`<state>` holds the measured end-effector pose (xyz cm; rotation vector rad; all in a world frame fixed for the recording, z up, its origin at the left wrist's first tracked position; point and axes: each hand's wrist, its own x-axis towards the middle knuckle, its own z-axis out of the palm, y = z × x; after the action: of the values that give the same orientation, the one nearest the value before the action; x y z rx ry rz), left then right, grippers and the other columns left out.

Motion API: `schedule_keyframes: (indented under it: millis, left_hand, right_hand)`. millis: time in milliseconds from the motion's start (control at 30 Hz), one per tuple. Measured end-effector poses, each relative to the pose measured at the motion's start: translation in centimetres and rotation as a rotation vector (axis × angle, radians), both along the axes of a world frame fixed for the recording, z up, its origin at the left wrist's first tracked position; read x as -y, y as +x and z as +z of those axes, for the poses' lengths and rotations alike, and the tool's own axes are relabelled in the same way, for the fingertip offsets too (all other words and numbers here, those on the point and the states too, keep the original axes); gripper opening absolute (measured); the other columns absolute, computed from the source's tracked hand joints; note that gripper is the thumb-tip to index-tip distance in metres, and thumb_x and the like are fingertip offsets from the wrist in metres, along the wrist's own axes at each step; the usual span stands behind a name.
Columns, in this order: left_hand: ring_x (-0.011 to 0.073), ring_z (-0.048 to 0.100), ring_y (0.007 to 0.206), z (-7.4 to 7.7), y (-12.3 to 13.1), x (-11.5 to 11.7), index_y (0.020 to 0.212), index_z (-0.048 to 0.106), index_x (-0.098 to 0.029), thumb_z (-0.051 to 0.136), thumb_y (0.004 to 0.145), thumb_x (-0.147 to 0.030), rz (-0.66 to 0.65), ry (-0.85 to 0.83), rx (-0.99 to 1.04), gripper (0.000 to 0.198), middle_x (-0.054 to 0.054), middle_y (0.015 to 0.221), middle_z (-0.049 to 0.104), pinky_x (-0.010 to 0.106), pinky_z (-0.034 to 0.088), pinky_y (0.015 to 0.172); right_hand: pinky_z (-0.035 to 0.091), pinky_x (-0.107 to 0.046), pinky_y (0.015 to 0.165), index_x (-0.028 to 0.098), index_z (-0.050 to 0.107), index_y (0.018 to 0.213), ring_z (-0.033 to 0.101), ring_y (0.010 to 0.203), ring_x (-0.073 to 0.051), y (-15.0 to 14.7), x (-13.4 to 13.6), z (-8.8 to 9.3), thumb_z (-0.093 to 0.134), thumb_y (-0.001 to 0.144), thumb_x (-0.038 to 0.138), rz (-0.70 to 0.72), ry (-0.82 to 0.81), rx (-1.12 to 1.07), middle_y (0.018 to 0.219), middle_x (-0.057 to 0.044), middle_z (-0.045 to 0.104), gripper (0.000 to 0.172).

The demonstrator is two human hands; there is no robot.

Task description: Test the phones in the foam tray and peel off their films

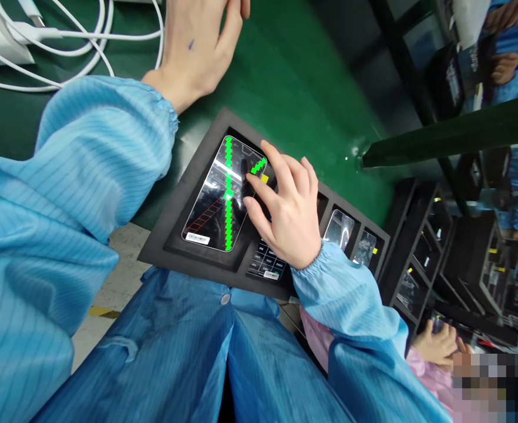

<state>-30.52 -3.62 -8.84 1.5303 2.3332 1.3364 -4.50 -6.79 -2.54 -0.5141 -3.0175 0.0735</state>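
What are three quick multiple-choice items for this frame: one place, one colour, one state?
1. Where is the right hand?
A) on the white cables
B) over the black foam tray
C) on the floor

2. What colour is the zigzag strip on the phone-shaped glass panel?
A) yellow
B) white
C) green

3. How does that panel lie?
A) standing on edge
B) lifted in the air
C) flat in the tray's large recess

Answers:
1. B, the fingers spread above the panel's top corner.
2. C, the strip shows bright green.
3. C, the panel sits down inside the recess.
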Motion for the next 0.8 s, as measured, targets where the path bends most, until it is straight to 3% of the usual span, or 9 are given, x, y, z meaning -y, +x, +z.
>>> schedule_keyframes:
  millis: [267, 433, 800]
  left_hand:
    - [0.0284, 0.034, 0.126, -0.1, 0.0, -0.1, 0.111, 0.064, -0.02, 0.027, 0.097, -0.04, -0.006, -0.007, -0.011, 0.044, 0.008, 0.117, 0.052, 0.05, 0.016, 0.115]
    - [0.0302, 0.034, 0.126, -0.4, -0.4, -0.3, 0.111, 0.064, -0.019, 0.029, 0.097, -0.039, -0.016, -0.005, -0.023, 0.042, 0.007, 0.117, 0.052, 0.053, 0.018, 0.111]
    - [0.0287, 0.032, 0.127, -0.3, -0.5, -0.2, 0.111, 0.063, -0.019, 0.027, 0.098, -0.039, -0.023, -0.025, -0.023, 0.044, 0.008, 0.117, 0.051, 0.049, 0.017, 0.114]
  right_hand:
    - [0.026, -0.054, 0.119, 0.02, 0.067, 0.113, 0.047, 0.132, -0.029, 0.0, 2.0, 0.3, 0.044, 0.098, 0.042, 0.086, -0.028, 0.039, 0.155, -0.007, 0.041, 0.036]
    - [0.023, -0.054, 0.121, 0.017, 0.067, 0.114, 0.046, 0.133, -0.029, -0.1, 3.3, 0.5, 0.044, 0.097, 0.042, 0.161, -0.066, 0.07, 0.154, -0.009, 0.041, 0.038]
    - [0.032, -0.052, 0.119, 0.017, 0.065, 0.115, 0.044, 0.135, -0.022, -0.4, 6.3, 0.9, 0.031, 0.099, 0.04, 0.313, -0.079, 0.119, 0.157, -0.004, 0.037, 0.044]
